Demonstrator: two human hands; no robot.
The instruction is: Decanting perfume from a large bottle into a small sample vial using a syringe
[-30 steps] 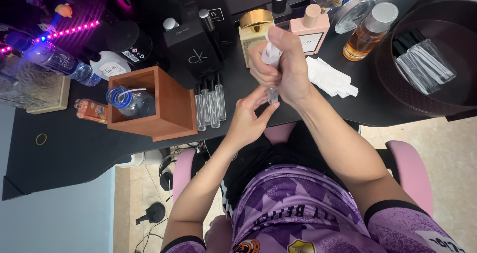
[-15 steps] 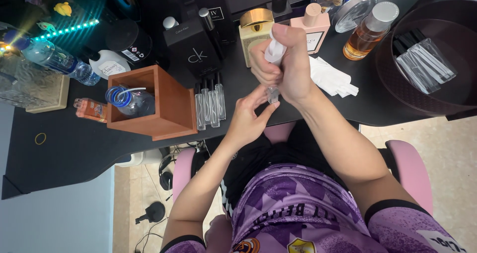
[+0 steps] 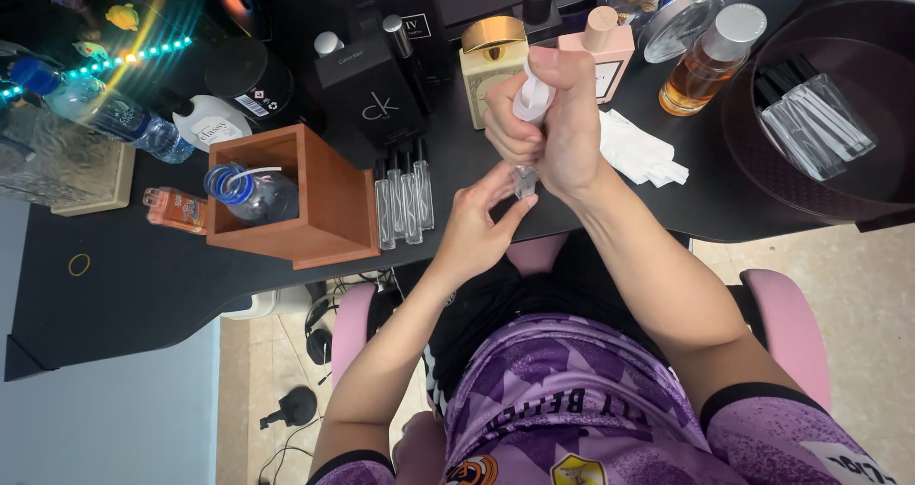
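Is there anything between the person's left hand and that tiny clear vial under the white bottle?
Nothing visible. The left hand already has its fingertips at the small clear vial, which sits directly beneath the white bottle gripped in the right hand.

You are seated at a home desk set up as a small perfume-decanting station. Evidence: a black desktop crowded with perfume bottles and their boxes, a row of empty clear spray vials, a round dark tray holding more vials, a wooden box, and a coloured LED strip. A pink chair, tiled floor and loose cables below suggest a private room.
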